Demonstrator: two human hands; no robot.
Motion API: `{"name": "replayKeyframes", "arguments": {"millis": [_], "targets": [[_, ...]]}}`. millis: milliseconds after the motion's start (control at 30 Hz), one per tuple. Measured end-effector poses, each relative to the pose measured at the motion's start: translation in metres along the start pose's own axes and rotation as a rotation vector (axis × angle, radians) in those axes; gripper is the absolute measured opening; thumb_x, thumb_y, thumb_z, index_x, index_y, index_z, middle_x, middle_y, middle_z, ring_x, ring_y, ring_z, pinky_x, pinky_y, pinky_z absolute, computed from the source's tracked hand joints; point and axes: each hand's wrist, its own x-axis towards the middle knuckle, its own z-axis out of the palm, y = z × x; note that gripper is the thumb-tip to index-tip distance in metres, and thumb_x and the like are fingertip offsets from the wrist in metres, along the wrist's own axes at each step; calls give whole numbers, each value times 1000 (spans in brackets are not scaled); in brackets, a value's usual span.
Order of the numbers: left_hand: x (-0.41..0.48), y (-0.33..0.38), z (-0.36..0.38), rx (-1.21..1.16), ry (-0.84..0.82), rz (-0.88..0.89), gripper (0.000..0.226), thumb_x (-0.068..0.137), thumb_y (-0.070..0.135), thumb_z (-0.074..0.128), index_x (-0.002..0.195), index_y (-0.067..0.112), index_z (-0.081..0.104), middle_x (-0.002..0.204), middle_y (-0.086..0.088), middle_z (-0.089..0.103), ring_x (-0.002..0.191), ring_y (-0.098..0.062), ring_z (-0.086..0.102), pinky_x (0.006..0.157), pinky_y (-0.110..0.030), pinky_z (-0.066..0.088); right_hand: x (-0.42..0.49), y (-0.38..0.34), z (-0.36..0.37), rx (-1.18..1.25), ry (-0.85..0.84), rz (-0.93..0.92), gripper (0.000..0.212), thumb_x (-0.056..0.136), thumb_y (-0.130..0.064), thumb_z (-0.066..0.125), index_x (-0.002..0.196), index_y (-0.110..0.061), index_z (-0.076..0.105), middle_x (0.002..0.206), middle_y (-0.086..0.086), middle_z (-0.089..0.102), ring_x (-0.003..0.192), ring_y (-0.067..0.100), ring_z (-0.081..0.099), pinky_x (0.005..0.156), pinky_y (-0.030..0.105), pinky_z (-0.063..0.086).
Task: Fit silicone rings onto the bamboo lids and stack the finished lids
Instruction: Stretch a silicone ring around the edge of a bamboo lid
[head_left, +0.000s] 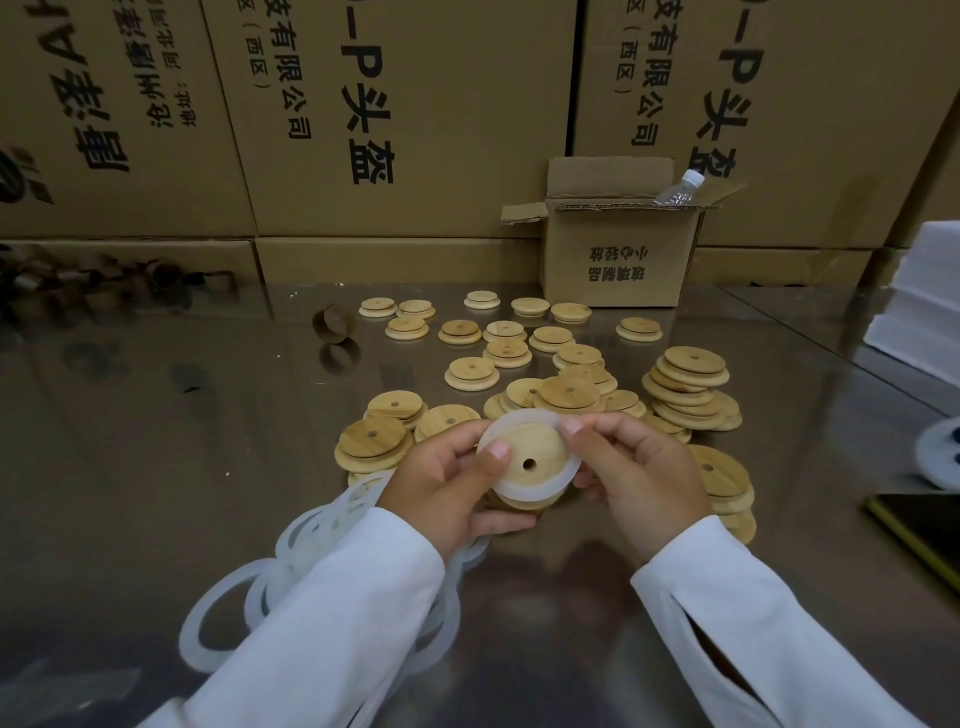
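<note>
lid (524, 452), one, was held above the table (156, 426) at lower centre of the frame, its holed face up and one ring (524, 492) lying round its rim. left hand (447, 488) gripped the lid, fingers curled beneath it and thumb pressed on the ring at the left rim. right hand (641, 467) pinched the ring at the upper right rim between thumb and forefinger, its other fingers curled under.

open room lay to the left: the table's whole left half was bare and shiny, from the near edge up to the cartons (415, 104) that walled off the far edge. to the right the room was tight, with a stack (685, 395) of lids just beyond the right hand and a second stack (727, 488) touching the right wrist. between and behind the hands more lids lay heaped and overlapping, too many to count. about a dozen single lids (471, 372) were spread farther back, well apart from the hands.

loose rings (311, 566) bunched round the left sleeve at lower left, too tangled to count. one tube (335, 325) lay alone at centre left. one small box (618, 254) stood open at the far edge with one bottle (680, 188) in it. white sheets (924, 291) were stacked at the right edge, and a dark slab (919, 525) lay below them.
</note>
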Motion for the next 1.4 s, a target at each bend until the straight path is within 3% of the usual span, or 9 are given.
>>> {"name": "replayKeyframes", "arguments": {"millis": [300, 567, 767, 967, 1100, 1300, 1400], "targets": [[0, -1, 2, 58, 16, 72, 17, 88, 9, 51, 95, 16, 65, 85, -4, 73, 84, -19, 70, 61, -30, 57, 2, 3, 1, -7, 17, 29, 13, 83, -10, 63, 72, -14, 67, 47, -10, 59, 42, -3, 51, 45, 9, 42], [1, -1, -3, 92, -10, 109, 17, 82, 21, 56, 94, 23, 67, 91, 3, 73, 90, -15, 69, 69, -27, 56, 1, 3, 0, -32, -8, -9, 10, 80, -13, 67, 71, -17, 68, 48, -11, 59, 44, -3, 51, 46, 8, 41], [2, -3, -4, 79, -7, 133, 33, 71, 33, 58, 99, 18, 65, 92, 1, 73, 93, -20, 68, 71, -33, 57, -1, 3, -1, -34, -13, -70, 11, 80, -12, 67, 71, -18, 68, 49, -12, 60, 45, -5, 52, 46, 6, 40], [1, -4, -2, 86, 43, 123, 21, 79, 24, 57, 98, 16, 64, 88, 2, 73, 87, -18, 70, 66, -32, 58, 2, 5, 0, -87, -40, -51, 11, 83, -12, 64, 74, -17, 67, 61, 0, 60, 48, -4, 52, 49, 7, 41], [1, -6, -1, 74, 101, 80, 15, 90, 15, 51, 95, 19, 64, 88, 1, 73, 87, -20, 70, 64, -32, 58, 2, 5, -1, -91, -46, -20, 12, 83, -12, 65, 72, -17, 66, 58, -3, 60, 46, -5, 52, 47, 6, 40], [2, -4, 4, -103, 97, -1, 17, 90, 14, 49, 97, 12, 64, 90, -9, 71, 78, -24, 71, 56, -30, 57, 5, 5, -2, -93, -44, -23, 9, 82, -16, 66, 73, -15, 68, 47, -10, 57, 44, -4, 50, 47, 6, 39], [1, -2, 4, -89, 87, 37, 24, 79, 23, 55, 99, 12, 64, 91, -9, 72, 83, -25, 71, 58, -29, 57, 4, 4, -4, -56, -55, -34, 7, 81, -16, 66, 75, -16, 68, 47, -10, 60, 46, -4, 53, 47, 6, 40]]}}
